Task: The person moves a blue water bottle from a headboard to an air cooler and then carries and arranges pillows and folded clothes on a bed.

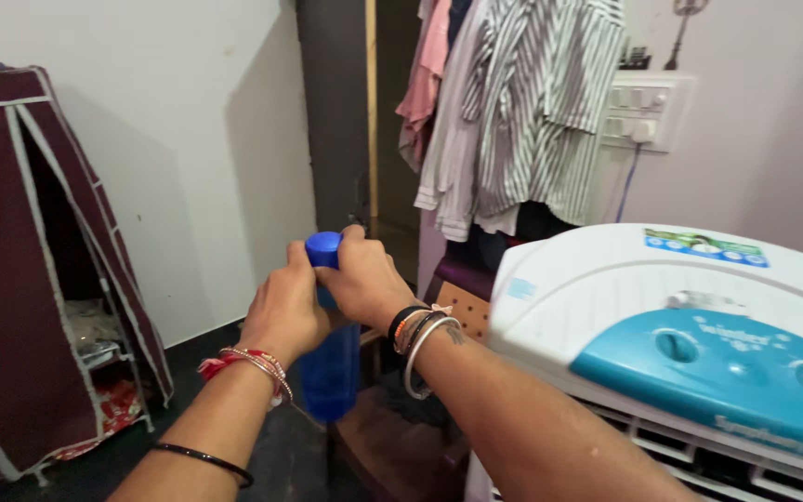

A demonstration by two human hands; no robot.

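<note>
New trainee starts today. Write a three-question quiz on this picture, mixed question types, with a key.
1. True or false: both hands grip the blue bottle.
2. Which hand covers the area just below the bottle's cap? A) left hand B) right hand
3. Fill in: the white and blue air cooler stands to the person's ____.

Key:
1. True
2. B
3. right

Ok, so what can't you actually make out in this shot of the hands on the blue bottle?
Head view only:
- Blue bottle: its neck is covered by the left hand and right hand, so whether the blue cap is tight or loosened is unknowable.
- Bottle's contents: the plastic is too dark to show any.
- Air cooler: cut off by the right and bottom edges.
- Fabric wardrobe: shelf contents too dim.
</note>
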